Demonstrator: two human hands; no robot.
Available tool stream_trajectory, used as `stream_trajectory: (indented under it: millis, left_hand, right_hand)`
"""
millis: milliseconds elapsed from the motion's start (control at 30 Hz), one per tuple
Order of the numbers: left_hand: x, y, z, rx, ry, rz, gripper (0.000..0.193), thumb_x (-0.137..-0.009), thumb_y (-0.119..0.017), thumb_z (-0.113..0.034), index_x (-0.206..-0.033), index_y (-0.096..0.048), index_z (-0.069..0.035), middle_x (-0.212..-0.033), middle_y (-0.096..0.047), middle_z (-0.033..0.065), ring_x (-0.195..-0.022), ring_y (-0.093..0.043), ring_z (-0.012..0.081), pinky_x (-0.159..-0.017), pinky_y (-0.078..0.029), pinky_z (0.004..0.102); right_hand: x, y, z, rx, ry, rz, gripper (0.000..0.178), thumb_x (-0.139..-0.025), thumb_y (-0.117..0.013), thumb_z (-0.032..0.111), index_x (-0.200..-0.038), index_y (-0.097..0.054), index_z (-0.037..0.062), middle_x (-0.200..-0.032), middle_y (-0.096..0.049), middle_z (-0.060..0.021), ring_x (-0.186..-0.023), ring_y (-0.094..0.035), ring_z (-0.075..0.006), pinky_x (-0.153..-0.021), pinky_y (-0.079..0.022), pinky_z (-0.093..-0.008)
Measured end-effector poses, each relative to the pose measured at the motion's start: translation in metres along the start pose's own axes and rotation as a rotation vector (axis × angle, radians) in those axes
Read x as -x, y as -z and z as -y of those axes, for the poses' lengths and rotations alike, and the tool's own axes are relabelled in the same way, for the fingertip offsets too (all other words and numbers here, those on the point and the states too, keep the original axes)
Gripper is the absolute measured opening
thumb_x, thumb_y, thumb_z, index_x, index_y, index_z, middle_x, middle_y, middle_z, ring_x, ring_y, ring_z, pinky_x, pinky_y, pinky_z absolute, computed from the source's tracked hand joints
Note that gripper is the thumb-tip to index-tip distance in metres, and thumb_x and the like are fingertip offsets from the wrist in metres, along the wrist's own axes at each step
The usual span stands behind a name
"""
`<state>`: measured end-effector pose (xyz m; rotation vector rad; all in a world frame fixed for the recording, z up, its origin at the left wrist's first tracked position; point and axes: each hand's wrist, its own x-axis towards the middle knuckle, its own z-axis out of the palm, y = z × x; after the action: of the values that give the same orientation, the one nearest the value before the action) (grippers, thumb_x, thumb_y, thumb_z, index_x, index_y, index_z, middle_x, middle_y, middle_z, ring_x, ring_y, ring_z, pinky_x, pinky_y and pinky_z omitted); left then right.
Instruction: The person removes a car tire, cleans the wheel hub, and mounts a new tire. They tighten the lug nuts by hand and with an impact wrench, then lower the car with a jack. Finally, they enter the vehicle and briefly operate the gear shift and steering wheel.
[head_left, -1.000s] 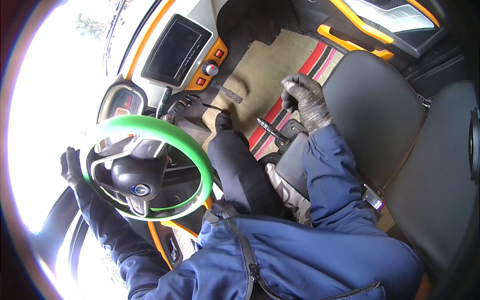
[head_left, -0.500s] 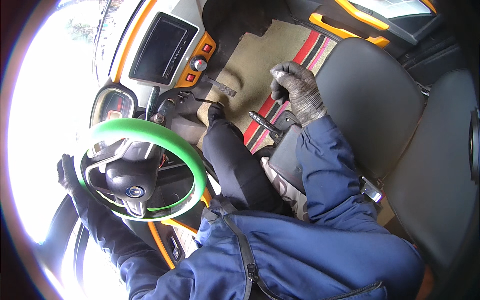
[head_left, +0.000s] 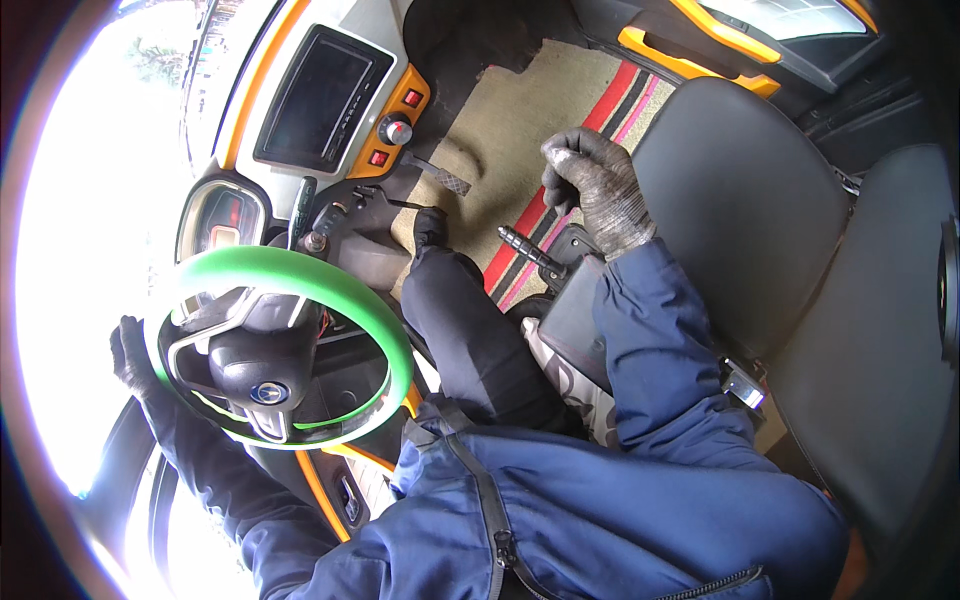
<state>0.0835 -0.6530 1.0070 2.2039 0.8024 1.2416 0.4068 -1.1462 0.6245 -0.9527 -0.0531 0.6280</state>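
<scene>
A green-covered steering wheel (head_left: 398, 345) with a dark hub stands at the left. At its far left rim is my left hand (head_left: 130, 358) in a dark glove, closed against the rim; bright glare washes out part of the fingers. My right hand (head_left: 600, 190), in a worn grey glove, hovers past the black hand lever (head_left: 530, 247) with its fingers curled into a loose fist. Nothing shows inside it. Below that wrist lies a dark box-shaped armrest (head_left: 578, 325), close to my blue sleeve.
A dark screen (head_left: 322, 98) sits in the dashboard, beside a round knob (head_left: 396, 129) and red switches. A foot pedal (head_left: 450, 180) rises over the striped floor mat (head_left: 500, 120). To the right is a grey seat (head_left: 735, 200); a door with orange trim (head_left: 690, 65) stands beyond.
The whole view has shifted very slightly, so the wheel and dashboard sit a little differently in the picture. Both hands keep nearly the same pose.
</scene>
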Motion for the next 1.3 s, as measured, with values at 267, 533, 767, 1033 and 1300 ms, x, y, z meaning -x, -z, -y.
stream_trajectory:
  millis: [267, 533, 767, 1033, 1300]
  left_hand:
    - [0.002, 0.001, 0.0, -0.018, -0.021, 0.009, 0.023, -0.088, -0.063, -0.009, -0.105, -0.061, 0.006, -0.098, -0.063, 0.0132, -0.094, -0.061, 0.0194, -0.089, -0.051, 0.0314]
    - [0.007, -0.009, -0.009, -0.044, 0.049, -0.093, 0.026, -0.088, -0.064, -0.012, -0.106, -0.06, 0.007, -0.101, -0.064, 0.0137, -0.094, -0.062, 0.0192, -0.086, -0.051, 0.0284]
    - [0.0, -0.005, -0.005, -0.068, 0.042, -0.082, 0.029, -0.088, -0.064, -0.012, -0.108, -0.058, 0.008, -0.102, -0.063, 0.0151, -0.095, -0.062, 0.0204, -0.089, -0.051, 0.0304]
    - [0.0, 0.001, -0.002, -0.135, 0.012, -0.021, 0.027, -0.088, -0.064, -0.013, -0.106, -0.06, 0.007, -0.1, -0.063, 0.0141, -0.095, -0.061, 0.0198, -0.089, -0.05, 0.0301]
    - [-0.001, 0.0, 0.001, -0.046, 0.051, -0.041, 0.027, -0.089, -0.064, -0.013, -0.107, -0.06, 0.006, -0.102, -0.063, 0.0139, -0.096, -0.06, 0.0196, -0.089, -0.049, 0.0295]
  right_hand:
    - [0.002, 0.002, 0.0, -0.027, -0.009, 0.0, 0.01, -0.088, -0.057, 0.015, -0.088, -0.061, 0.0058, -0.068, -0.059, -0.0019, -0.055, -0.055, -0.0092, -0.051, -0.044, -0.023]
    - [0.008, 0.005, 0.002, -0.079, -0.009, -0.014, 0.007, -0.086, -0.059, 0.012, -0.084, -0.06, 0.0053, -0.066, -0.059, -0.0026, -0.052, -0.055, -0.0086, -0.046, -0.044, -0.0229]
    - [0.01, 0.008, 0.006, -0.057, 0.008, 0.004, 0.011, -0.088, -0.056, 0.015, -0.088, -0.06, 0.0047, -0.068, -0.059, -0.0019, -0.057, -0.056, -0.0097, -0.051, -0.044, -0.0229]
    - [-0.002, 0.0, 0.0, -0.007, -0.011, 0.028, 0.01, -0.088, -0.057, 0.016, -0.086, -0.061, 0.0071, -0.067, -0.058, -0.0004, -0.057, -0.056, -0.0084, -0.05, -0.044, -0.0226]
    - [-0.001, 0.001, 0.002, -0.021, -0.002, 0.021, 0.01, -0.088, -0.057, 0.016, -0.087, -0.06, 0.0061, -0.067, -0.059, -0.001, -0.056, -0.056, -0.0088, -0.05, -0.045, -0.0228]
